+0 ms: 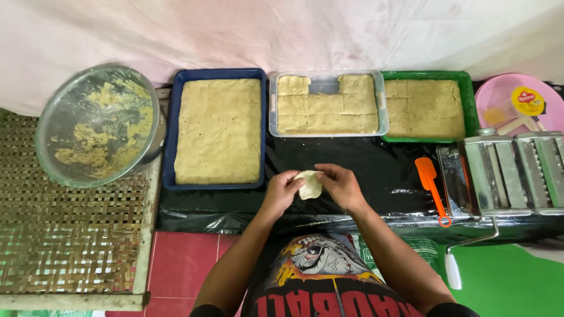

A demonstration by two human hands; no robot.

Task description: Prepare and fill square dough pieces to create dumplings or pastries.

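A small pale piece of dough (309, 185) sits between both hands over the black plastic sheet (376, 164). My left hand (283, 191) grips its left side with curled fingers. My right hand (342, 185) pinches its right side and upper edge. Just beyond the hands stand three trays of flat yellowish dough: a blue tray (170, 135) holding one uncut slab, a clear tray (382, 100) with dough cut into squares and one square gone, and a green tray (467, 100) with cut dough.
A metal bowl (59, 111) smeared with dough remnants rests on a woven bamboo rack (64, 235) at left. An orange spatula (431, 185) lies right of the hands. A metal pasta roller (505, 173) with a crank stands at right, a pink basin (499, 94) behind it.
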